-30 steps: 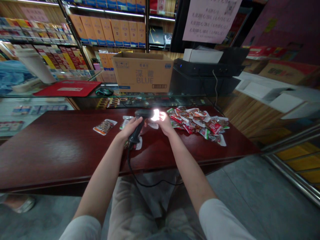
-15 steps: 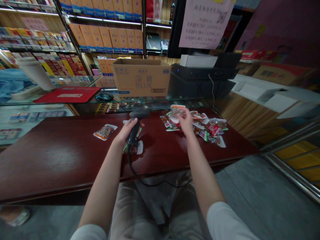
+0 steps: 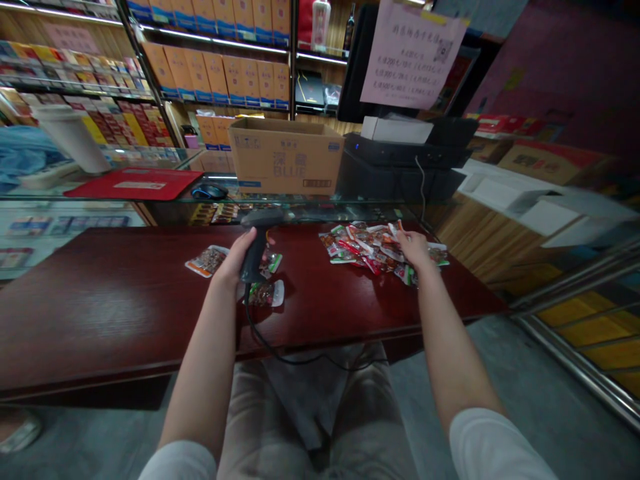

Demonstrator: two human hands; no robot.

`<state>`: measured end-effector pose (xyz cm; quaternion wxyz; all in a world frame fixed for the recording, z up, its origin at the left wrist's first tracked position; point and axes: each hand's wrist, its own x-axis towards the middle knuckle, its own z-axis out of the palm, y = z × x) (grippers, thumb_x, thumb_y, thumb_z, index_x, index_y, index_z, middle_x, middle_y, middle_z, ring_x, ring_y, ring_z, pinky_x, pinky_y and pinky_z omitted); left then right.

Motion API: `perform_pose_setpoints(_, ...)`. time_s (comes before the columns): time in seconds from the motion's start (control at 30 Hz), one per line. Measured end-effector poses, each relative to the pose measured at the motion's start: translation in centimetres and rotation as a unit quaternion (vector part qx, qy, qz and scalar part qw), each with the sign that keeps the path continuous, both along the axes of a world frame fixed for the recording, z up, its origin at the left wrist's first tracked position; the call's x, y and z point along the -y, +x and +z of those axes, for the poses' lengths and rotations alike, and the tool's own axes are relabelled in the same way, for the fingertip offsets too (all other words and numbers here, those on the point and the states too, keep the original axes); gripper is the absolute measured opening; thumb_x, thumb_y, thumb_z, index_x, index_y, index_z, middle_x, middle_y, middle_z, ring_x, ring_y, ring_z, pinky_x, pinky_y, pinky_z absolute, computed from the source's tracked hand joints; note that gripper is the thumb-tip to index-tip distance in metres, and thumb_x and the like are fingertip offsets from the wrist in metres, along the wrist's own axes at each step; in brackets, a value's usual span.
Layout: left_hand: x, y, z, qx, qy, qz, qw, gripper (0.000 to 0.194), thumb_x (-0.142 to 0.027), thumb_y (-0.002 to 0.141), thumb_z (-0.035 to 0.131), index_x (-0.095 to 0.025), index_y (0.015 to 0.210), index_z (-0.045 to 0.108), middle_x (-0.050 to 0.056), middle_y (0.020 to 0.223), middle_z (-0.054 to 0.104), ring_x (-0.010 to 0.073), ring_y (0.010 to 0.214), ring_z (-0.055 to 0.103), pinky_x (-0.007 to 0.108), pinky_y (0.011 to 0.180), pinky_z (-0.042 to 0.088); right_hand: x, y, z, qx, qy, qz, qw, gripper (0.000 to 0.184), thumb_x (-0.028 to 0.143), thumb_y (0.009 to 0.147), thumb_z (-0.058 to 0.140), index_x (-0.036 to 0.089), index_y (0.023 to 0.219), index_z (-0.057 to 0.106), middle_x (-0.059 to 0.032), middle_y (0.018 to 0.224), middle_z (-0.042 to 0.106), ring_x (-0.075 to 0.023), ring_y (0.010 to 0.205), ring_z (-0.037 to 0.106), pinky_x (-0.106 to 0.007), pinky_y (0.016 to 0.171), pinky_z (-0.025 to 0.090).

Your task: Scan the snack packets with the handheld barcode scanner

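Observation:
My left hand [image 3: 235, 260] is shut around the black grip of a corded handheld barcode scanner [image 3: 256, 248], held just above the dark red wooden table [image 3: 125, 313]. Under it lie a snack packet [image 3: 263, 293] and another packet [image 3: 271, 263]. A third packet [image 3: 207, 261] lies further left. My right hand [image 3: 414, 248] rests with spread fingers on the right side of a heaped pile of foil snack packets [image 3: 357, 248]. No packet shows lifted in that hand.
The scanner's black cable [image 3: 280, 353] hangs over the table's near edge by my lap. Behind stands a glass counter [image 3: 300, 200] bearing a cardboard box [image 3: 285, 160], a black printer [image 3: 400, 160], a red mat [image 3: 135, 183] and a computer mouse [image 3: 209, 192].
My right hand has moved from under the lit scanner to the pile's right side, and the packet it lifted is no longer visible. The scanner has come lower and slightly left.

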<state>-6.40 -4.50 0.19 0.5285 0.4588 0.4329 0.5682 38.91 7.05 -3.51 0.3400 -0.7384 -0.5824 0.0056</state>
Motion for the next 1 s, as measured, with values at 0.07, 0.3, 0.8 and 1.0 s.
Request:
perform_pose_setpoints(0.07, 0.0, -0.2, 0.0, 0.011, -0.004, 0.007, 1.0, 0.056, -0.069, 0.076, 0.067, -0.014, 0.088, 0.07, 0.003, 0.063, 0.062, 0.0119, 0.048, 0.053, 0.024, 0.044, 0.041, 0.0, 0.1, -0.6, -0.035, 0.002, -0.008, 0.999, 0.042, 0.047, 0.089, 0.054, 0.012, 0.104, 0.071, -0.0213, 0.11, 0.07, -0.0329, 0.11, 0.063, -0.047, 0.098, 0.046)
perform_pose_setpoints(0.3, 0.0, -0.1, 0.0, 0.02, -0.007, 0.021, 1.0, 0.056, -0.066, 0.071, 0.073, -0.013, 0.089, 0.071, 0.004, 0.071, 0.067, 0.0104, 0.049, 0.053, 0.023, 0.044, 0.041, 0.4, 0.2, -1.0, -0.147, 0.062, 0.008, 0.987, 0.048, 0.027, 0.076, 0.058, 0.013, 0.122, 0.058, -0.0178, 0.125, 0.065, -0.0279, 0.113, 0.061, -0.044, 0.103, 0.045)
perform_pose_setpoints(0.8, 1.0, -0.7, 0.7, -0.042, 0.013, -0.005, 0.999, 0.059, -0.071, 0.072, 0.07, -0.014, 0.089, 0.07, 0.004, 0.065, 0.063, 0.0127, 0.05, 0.054, 0.023, 0.043, 0.039, 10.0, -24.8, -1.4, -0.062, -0.081, 0.387, 0.917, 0.026, 0.036, 0.087, 0.071, 0.023, 0.109, 0.07, -0.0101, 0.118, 0.065, -0.0281, 0.113, 0.058, -0.045, 0.101, 0.042)
perform_pose_setpoints(1.0, 2.0, -2.0, 1.2, -0.063, -0.003, -0.004, 0.998, 0.06, -0.071, 0.066, 0.076, -0.016, 0.088, 0.067, 0.002, 0.059, 0.061, 0.0132, 0.05, 0.053, 0.024, 0.045, 0.04, 11.5, -27.7, -1.4, 0.013, -0.185, 0.407, 0.894, 0.034, 0.055, 0.082, 0.076, 0.027, 0.102, 0.076, -0.0074, 0.125, 0.061, -0.0309, 0.122, 0.048, -0.045, 0.098, 0.034)
